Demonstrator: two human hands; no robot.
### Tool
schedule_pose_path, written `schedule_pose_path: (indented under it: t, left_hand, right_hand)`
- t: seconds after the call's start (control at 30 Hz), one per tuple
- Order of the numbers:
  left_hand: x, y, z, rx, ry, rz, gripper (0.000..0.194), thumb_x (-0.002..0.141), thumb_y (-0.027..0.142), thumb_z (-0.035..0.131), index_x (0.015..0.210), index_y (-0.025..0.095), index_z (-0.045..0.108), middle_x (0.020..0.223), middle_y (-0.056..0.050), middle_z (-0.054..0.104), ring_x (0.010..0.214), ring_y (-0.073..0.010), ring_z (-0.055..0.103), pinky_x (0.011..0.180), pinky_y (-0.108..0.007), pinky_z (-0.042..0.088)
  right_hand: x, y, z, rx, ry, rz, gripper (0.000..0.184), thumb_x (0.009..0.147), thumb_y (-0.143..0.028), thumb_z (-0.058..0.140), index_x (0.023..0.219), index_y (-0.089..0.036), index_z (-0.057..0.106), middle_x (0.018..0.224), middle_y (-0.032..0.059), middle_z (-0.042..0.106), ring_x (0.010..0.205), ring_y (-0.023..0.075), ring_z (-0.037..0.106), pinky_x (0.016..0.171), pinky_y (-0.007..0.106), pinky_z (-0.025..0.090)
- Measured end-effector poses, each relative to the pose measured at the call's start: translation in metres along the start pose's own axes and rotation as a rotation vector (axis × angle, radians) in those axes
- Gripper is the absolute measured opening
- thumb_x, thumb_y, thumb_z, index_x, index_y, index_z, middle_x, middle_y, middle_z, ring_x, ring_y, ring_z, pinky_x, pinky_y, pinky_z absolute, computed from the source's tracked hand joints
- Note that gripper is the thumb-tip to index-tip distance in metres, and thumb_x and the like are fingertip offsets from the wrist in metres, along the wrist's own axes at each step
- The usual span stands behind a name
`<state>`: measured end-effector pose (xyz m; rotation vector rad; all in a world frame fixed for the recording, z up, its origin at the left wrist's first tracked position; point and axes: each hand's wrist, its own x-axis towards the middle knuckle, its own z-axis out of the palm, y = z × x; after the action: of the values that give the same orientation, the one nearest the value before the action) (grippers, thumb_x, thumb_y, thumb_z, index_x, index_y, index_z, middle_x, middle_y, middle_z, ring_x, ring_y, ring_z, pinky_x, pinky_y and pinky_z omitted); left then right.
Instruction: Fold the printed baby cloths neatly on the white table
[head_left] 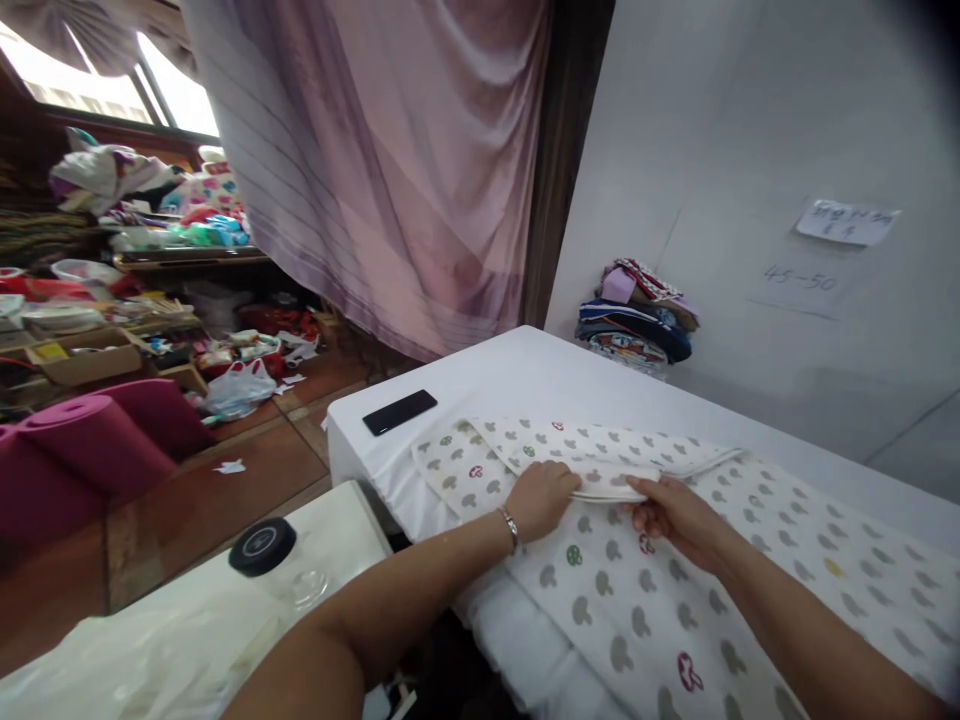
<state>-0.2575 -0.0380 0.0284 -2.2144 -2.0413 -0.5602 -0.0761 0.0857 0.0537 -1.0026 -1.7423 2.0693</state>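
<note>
On the white table (484, 375), our left hand (541, 498) and right hand (679, 515) hold a fold of printed cloth (600, 560) in narrowed fingers; tabletop stretches beyond, towards the wall (705, 150).

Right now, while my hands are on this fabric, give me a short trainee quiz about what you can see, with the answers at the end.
1. True or false: the left hand and the right hand both touch the white mushroom-print fabric.

2. Multiple choice: where does the flat black rectangular phone lie?
A. On the brown tiled floor
B. On the white-covered table
C. On top of the fabric

3. Fill in: the silver metal bracelet is on the ___ wrist.

Key: 1. True. 2. B. 3. Left.
</note>
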Motion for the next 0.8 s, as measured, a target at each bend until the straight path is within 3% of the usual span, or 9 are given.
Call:
schedule_pose_path:
  t: [0.1, 0.2, 0.43, 0.6, 0.8]
  left_hand:
    - [0.003, -0.038, -0.006, 0.030, 0.019, -0.117, 0.022, 0.081, 0.014, 0.043, 0.100, 0.019, 0.053, 0.099, -0.005, 0.057, 0.095, -0.0179, 0.049, 0.081, -0.031, 0.037]
    - [0.003, -0.078, -0.013, 0.074, 0.042, -0.269, 0.020, 0.081, 0.016, 0.045, 0.097, 0.019, 0.056, 0.099, -0.004, 0.058, 0.095, -0.0177, 0.049, 0.081, -0.030, 0.036]
    - [0.012, -0.154, -0.025, 0.138, 0.077, -0.501, 0.021, 0.082, 0.022, 0.043, 0.094, 0.018, 0.060, 0.100, -0.007, 0.059, 0.099, -0.0216, 0.049, 0.084, -0.035, 0.033]
    - [0.017, -0.188, -0.016, 0.086, 0.054, -0.630, 0.022, 0.082, 0.027, 0.043, 0.092, 0.019, 0.061, 0.091, -0.006, 0.063, 0.088, -0.0195, 0.055, 0.077, -0.031, 0.038]
    - [0.010, -0.194, -0.008, -0.038, 0.043, -0.646, 0.021, 0.082, 0.032, 0.045, 0.093, 0.021, 0.059, 0.091, -0.003, 0.063, 0.088, -0.0172, 0.056, 0.075, -0.027, 0.038]
  right_hand:
    - [0.020, -0.038, -0.002, 0.020, -0.001, -0.043, 0.023, 0.082, -0.031, 0.055, 0.072, -0.011, 0.060, 0.051, 0.0054, 0.057, 0.040, 0.0089, 0.049, 0.033, 0.014, 0.035]
    - [0.051, -0.081, -0.001, 0.051, 0.025, -0.069, 0.014, 0.084, -0.021, 0.051, 0.082, -0.011, 0.060, 0.067, 0.0073, 0.063, 0.051, 0.0114, 0.058, 0.034, 0.013, 0.038]
    - [0.148, -0.164, 0.008, 0.187, 0.153, -0.105, 0.015, 0.089, -0.013, 0.040, 0.086, -0.012, 0.054, 0.071, 0.0074, 0.065, 0.058, 0.0148, 0.063, 0.041, 0.017, 0.046]
    - [0.223, -0.176, 0.011, 0.171, 0.264, -0.087, 0.017, 0.089, -0.013, 0.038, 0.090, -0.011, 0.055, 0.068, 0.0078, 0.063, 0.056, 0.0152, 0.062, 0.038, 0.017, 0.044]
    - [0.298, -0.155, 0.006, 0.137, 0.373, 0.003, 0.017, 0.090, -0.014, 0.036, 0.093, -0.010, 0.053, 0.064, 0.0076, 0.061, 0.052, 0.0141, 0.060, 0.037, 0.017, 0.046]
